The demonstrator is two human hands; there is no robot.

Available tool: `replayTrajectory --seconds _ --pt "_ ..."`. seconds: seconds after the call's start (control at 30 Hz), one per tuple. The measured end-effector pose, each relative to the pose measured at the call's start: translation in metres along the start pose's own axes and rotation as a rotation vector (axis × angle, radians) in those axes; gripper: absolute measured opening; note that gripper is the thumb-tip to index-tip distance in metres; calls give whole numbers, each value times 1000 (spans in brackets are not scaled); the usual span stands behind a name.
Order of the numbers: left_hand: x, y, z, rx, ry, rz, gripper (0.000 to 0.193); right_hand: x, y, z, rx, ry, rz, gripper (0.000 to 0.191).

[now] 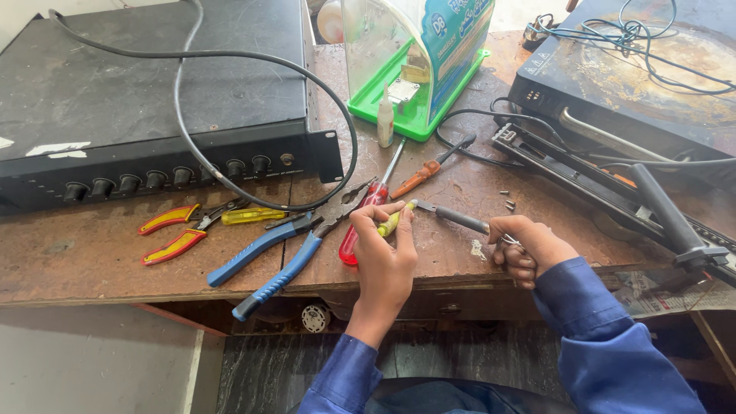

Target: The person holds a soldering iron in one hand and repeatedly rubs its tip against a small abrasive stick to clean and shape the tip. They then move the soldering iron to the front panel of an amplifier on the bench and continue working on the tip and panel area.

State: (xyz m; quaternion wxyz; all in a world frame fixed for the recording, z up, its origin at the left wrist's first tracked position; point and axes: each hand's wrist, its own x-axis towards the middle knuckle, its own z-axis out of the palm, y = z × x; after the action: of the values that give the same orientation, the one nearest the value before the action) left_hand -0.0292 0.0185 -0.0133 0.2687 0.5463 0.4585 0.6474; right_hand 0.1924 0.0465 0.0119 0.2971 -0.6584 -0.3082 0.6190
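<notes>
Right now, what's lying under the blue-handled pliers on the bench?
Under the blue-handled pliers there is mostly bare wooden bench. The black cable loops just past their jaws, and a red screwdriver lies beside them. Anything directly beneath the handles is covered.

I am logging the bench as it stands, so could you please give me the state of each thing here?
Left hand: pinching a small yellow tool.
Right hand: closed on a grey rod.
Blue pliers: lying flat, jaws open.
Red-yellow cutters: lying, handles spread.
Red screwdriver: lying unused.
Orange screwdriver: lying unused.
White bottle: upright, capped.
</notes>
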Motion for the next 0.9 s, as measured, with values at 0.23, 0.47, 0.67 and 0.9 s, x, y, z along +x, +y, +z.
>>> replayTrajectory --seconds 0.23,0.47,0.67,0.9 --pt "-4 -5 -9 142 -92 239 26 -9 -4 0 -96 -70 14 36" --pt "8 7 -13 280 -145 220 15 -4 -2 -3 -119 -139 31 39" --pt "12 8 -15 330 -288 87 13 12 7 -5 -113 -117 0 39" --pt "9 1 -8 610 -306 361 31 24 19 -18 128 -164 -95 21"
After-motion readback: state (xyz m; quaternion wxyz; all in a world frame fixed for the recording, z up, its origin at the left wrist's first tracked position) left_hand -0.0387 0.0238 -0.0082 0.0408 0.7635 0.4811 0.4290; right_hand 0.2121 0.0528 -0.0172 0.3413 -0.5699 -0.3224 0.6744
